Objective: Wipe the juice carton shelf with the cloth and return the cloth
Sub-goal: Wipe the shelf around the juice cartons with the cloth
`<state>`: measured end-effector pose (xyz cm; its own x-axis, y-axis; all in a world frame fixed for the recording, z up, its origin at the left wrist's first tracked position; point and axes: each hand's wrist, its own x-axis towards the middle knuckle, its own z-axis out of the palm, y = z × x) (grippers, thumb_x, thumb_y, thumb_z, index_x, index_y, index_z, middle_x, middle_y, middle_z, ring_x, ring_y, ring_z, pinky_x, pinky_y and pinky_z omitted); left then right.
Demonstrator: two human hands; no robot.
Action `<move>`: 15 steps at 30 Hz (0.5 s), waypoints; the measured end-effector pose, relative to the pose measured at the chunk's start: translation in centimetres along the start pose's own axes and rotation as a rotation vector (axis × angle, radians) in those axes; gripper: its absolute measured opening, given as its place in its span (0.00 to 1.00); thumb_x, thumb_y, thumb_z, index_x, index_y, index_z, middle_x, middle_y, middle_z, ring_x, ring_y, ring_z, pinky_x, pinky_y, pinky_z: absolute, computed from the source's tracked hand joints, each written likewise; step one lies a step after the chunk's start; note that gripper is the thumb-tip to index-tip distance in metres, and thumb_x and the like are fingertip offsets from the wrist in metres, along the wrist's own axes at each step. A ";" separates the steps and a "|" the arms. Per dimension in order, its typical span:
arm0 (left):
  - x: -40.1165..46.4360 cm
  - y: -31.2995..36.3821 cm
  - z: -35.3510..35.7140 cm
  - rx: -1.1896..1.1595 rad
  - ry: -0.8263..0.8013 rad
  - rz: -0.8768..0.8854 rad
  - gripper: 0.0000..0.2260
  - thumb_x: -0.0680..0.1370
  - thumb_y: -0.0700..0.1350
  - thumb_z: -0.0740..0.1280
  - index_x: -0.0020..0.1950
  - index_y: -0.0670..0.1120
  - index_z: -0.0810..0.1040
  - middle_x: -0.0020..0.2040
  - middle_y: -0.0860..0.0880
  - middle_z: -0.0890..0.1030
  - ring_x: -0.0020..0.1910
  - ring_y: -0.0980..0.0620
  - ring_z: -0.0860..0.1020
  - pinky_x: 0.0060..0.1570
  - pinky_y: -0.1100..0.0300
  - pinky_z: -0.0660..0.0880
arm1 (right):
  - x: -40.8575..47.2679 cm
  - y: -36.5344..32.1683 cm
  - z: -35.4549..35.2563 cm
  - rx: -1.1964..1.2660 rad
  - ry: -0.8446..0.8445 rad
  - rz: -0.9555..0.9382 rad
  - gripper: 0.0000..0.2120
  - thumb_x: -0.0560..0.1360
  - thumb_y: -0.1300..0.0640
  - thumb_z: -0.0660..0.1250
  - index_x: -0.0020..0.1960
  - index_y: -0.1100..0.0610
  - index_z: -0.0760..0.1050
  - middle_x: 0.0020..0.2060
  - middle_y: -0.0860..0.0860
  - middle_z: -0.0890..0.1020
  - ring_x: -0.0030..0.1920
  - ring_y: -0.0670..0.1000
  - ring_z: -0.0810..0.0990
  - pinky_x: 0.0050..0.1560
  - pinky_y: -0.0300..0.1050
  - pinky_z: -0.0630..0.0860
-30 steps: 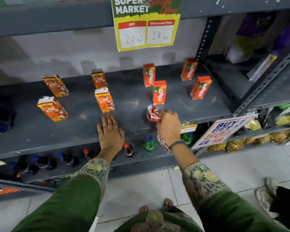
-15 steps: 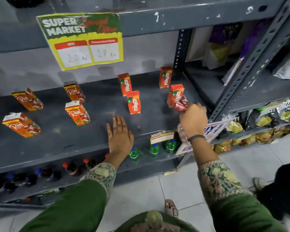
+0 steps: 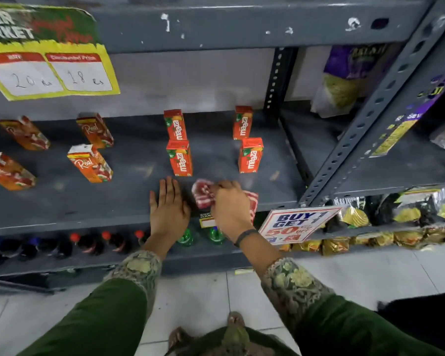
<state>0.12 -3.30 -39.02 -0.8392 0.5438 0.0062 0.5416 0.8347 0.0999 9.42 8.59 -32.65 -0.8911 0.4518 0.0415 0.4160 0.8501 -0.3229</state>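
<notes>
The grey metal shelf [image 3: 129,201] holds several small juice cartons: red Maaza cartons such as one [image 3: 179,158] in the middle and one [image 3: 250,155] to the right, and orange Real cartons such as one [image 3: 90,163] on the left. My right hand [image 3: 230,209] is shut on a red-and-white checked cloth [image 3: 203,192], pressed on the shelf near its front edge, in front of the Maaza cartons. My left hand [image 3: 168,209] lies flat on the shelf with fingers apart, just left of the cloth, holding nothing.
A yellow price sign [image 3: 49,55] hangs from the shelf above. A "Buy 1 Get 1" card [image 3: 297,223] sticks out at the shelf's right front corner. Bottles [image 3: 113,241] stand on the shelf below. Snack packets [image 3: 355,217] fill the right-hand rack behind a slotted upright [image 3: 365,116].
My right hand has dragged the cloth from the right end of the shelf, by the rightmost Maaza carton, back left toward my left hand. The left hand stays flat on the shelf.
</notes>
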 end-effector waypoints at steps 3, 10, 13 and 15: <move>0.1 0.0 0.0 0.013 -0.020 0.001 0.27 0.78 0.47 0.48 0.75 0.37 0.49 0.77 0.40 0.54 0.76 0.43 0.50 0.73 0.41 0.49 | 1.0 1.2 -0.3 -0.040 0.039 0.056 0.19 0.71 0.66 0.60 0.60 0.59 0.76 0.60 0.57 0.77 0.61 0.61 0.70 0.53 0.54 0.74; 0.2 -0.4 0.4 0.022 -0.005 0.026 0.35 0.71 0.53 0.35 0.75 0.38 0.50 0.77 0.40 0.56 0.76 0.43 0.51 0.73 0.41 0.49 | -0.8 2.3 -1.6 0.151 -0.253 -0.187 0.21 0.69 0.67 0.62 0.59 0.55 0.78 0.57 0.58 0.82 0.58 0.61 0.78 0.54 0.51 0.78; 0.2 -0.4 0.5 0.000 0.013 0.026 0.34 0.72 0.53 0.37 0.75 0.38 0.51 0.76 0.40 0.56 0.76 0.43 0.52 0.73 0.41 0.50 | -2.8 3.5 -3.5 0.327 -0.181 -0.034 0.18 0.69 0.64 0.64 0.56 0.52 0.79 0.53 0.58 0.84 0.55 0.60 0.80 0.53 0.52 0.79; 0.1 -0.3 0.4 -0.002 0.006 0.028 0.34 0.72 0.53 0.37 0.75 0.38 0.51 0.76 0.40 0.56 0.76 0.43 0.52 0.74 0.41 0.49 | -3.1 4.8 -5.0 0.353 0.029 0.088 0.16 0.71 0.65 0.64 0.56 0.55 0.79 0.53 0.58 0.84 0.54 0.60 0.80 0.54 0.51 0.79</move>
<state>-0.16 -3.47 -39.47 -0.8237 0.5667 0.0155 0.5652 0.8187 0.1014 15.06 12.63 -29.59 -0.8472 0.5307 0.0240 0.3983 0.6644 -0.6324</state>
